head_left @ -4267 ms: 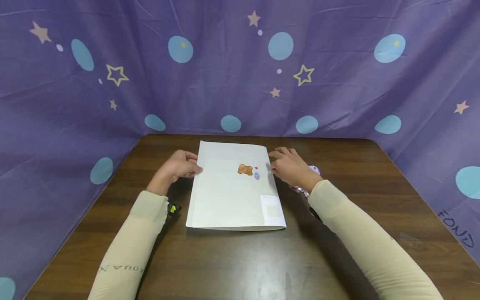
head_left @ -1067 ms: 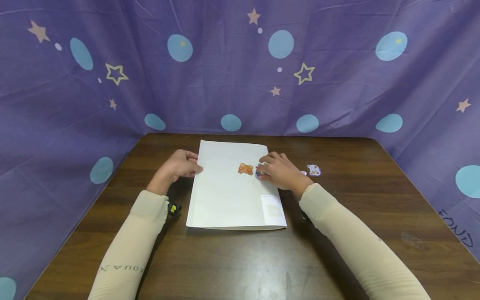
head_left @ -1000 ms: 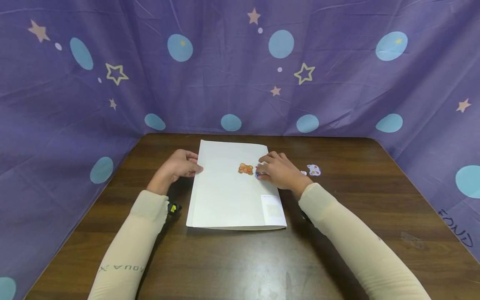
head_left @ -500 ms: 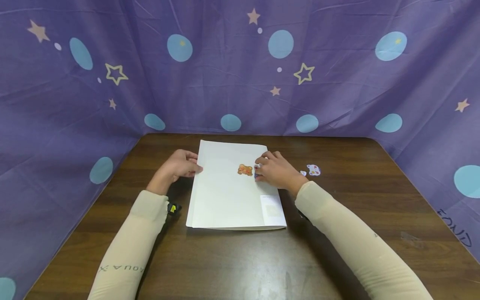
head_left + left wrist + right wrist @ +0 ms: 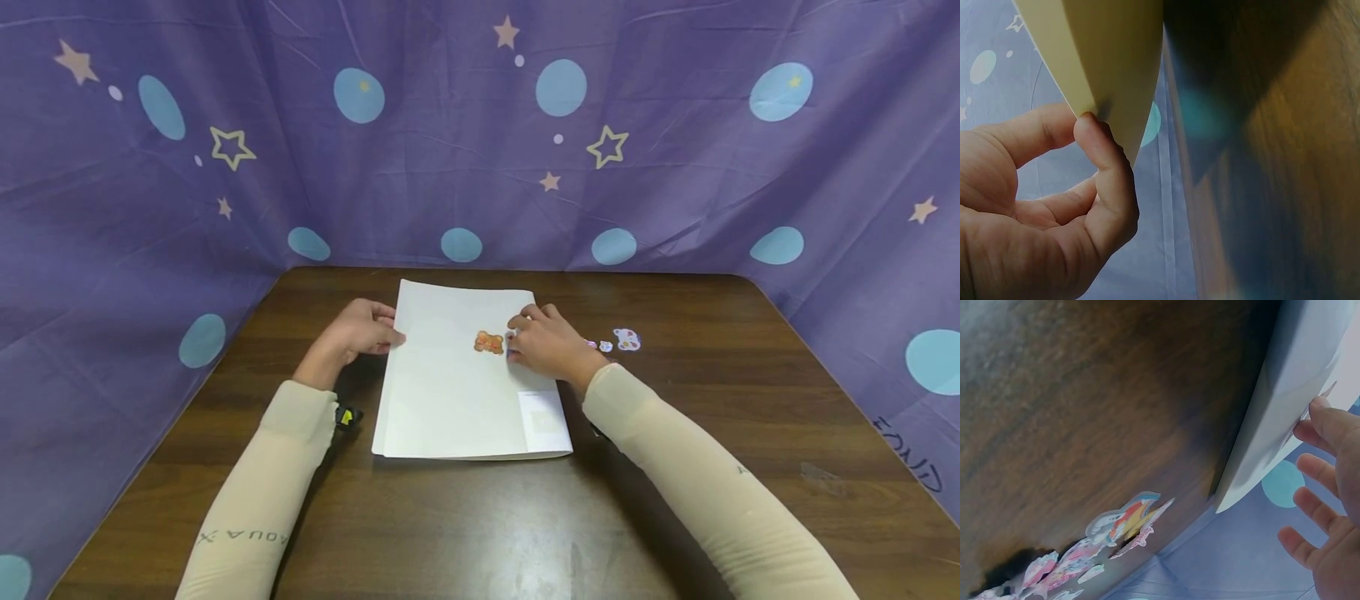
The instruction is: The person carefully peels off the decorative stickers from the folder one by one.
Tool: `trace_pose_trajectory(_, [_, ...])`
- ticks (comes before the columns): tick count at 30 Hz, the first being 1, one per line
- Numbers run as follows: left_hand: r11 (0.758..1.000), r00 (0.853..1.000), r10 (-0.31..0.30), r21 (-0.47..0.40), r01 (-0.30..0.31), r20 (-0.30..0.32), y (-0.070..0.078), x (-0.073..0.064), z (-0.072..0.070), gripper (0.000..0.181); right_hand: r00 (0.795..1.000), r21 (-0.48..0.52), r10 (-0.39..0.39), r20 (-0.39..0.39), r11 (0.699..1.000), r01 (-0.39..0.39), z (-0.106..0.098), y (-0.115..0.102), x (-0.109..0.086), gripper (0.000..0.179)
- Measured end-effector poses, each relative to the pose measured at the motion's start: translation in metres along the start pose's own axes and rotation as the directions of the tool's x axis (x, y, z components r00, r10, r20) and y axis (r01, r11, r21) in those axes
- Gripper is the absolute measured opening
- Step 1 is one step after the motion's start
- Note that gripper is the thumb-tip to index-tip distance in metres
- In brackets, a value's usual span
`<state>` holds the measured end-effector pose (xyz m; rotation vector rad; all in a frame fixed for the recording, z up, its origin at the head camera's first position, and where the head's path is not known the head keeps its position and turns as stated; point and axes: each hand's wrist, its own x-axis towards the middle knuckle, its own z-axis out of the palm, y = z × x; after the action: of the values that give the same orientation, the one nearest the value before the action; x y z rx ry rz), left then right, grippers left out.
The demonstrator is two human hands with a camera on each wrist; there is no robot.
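A white paper folder (image 5: 457,400) with a pale label at its near right corner stands out in the head view. My left hand (image 5: 362,327) pinches its left edge; in the left wrist view the thumb and forefinger (image 5: 1094,140) meet on the pale sheet. On the folder's right part rests my right hand (image 5: 551,343), fingertips touching a small purple sticker (image 5: 512,355), mostly covered by the hand. A brown bear sticker (image 5: 489,342) lies just left of them. In the right wrist view the other right fingers (image 5: 1316,509) are spread and loosely bent.
Loose cut-out stickers, one a white animal face (image 5: 627,339), lie on the brown wooden table (image 5: 480,533) right of the folder. The right wrist view shows several of them (image 5: 1119,522). A purple starred curtain (image 5: 465,150) surrounds the table.
My right hand has moved left from the folder's right edge onto the sticker, then shifted slightly more left. The folder's bear sticker and label shift slightly left. The left hand stays put.
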<state>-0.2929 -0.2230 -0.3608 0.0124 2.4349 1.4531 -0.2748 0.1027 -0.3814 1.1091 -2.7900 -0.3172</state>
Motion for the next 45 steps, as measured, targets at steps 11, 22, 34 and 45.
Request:
trace_pose_trajectory(11, [1.0,1.0,0.0,0.004,0.0,-0.002,0.0,0.0,0.0,0.063,1.0,-0.016,0.0,-0.01,1.0,-0.001,0.003,-0.005,0.002,0.023])
trace_pose_trajectory(22, [1.0,1.0,0.004,0.006,-0.004,-0.005,0.001,0.0,0.0,0.062,1.0,0.05,0.017,-0.015,0.999,-0.016,0.0,-0.002,-0.001,0.023])
trace_pose_trajectory(34, [1.0,1.0,0.003,0.002,-0.003,-0.003,0.001,0.0,0.0,0.063,0.999,0.051,0.054,0.005,0.997,-0.055,-0.004,-0.008,0.003,0.023])
trace_pose_trajectory(45, [1.0,1.0,-0.005,-0.001,0.005,-0.005,0.003,-0.001,0.0,0.064,0.997,-0.133,0.009,-0.078,0.991,-0.02,-0.006,-0.019,0.002,0.021])
